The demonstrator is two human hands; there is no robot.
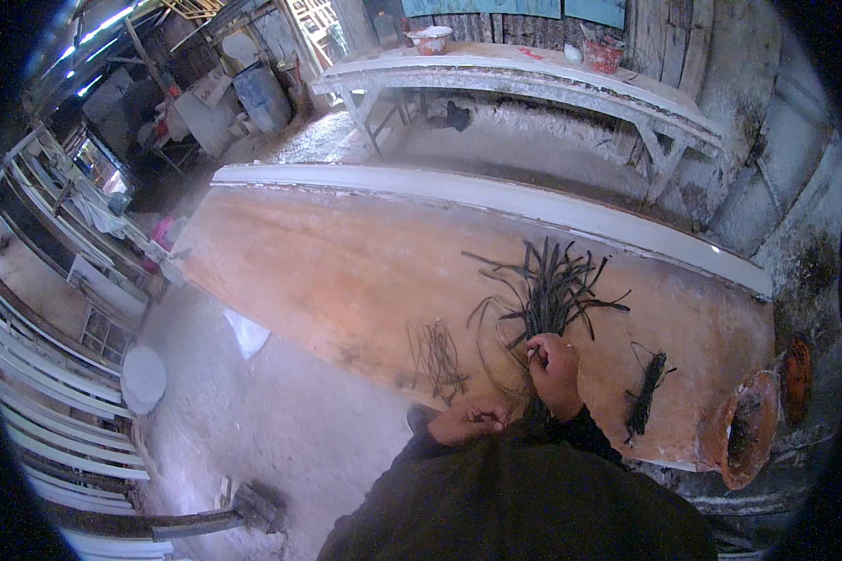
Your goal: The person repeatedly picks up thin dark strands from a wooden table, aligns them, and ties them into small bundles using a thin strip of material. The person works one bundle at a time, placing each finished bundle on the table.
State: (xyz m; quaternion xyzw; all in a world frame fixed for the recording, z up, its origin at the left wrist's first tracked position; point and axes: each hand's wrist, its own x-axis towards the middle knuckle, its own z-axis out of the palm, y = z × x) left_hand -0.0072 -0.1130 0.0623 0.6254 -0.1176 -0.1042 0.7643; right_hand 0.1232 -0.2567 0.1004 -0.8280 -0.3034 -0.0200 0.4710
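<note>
A bundle of long dark strips (pixel 554 294) lies on the orange-brown tabletop (pixel 290 252), its loose ends fanned out toward the far side. My right hand (pixel 556 376) is closed round the near part of this bundle. Left of it, at the table's near edge, my left hand (pixel 472 423) is curled close to my body; whatever its fingers hold is too small to make out. Thin loose strands (pixel 435 360) lie in a tangle just beyond my left hand. To the right of my right hand rests a smaller dark bundle (pixel 646 397).
A white raised ledge (pixel 496 196) runs along the table's far side. Orange tubs (pixel 750 430) stand at its right end. Behind is a long white bench (pixel 533 70) carrying buckets. Pale slats (pixel 61 383) are racked at the left, and a blue barrel (pixel 262 96) stands farther back.
</note>
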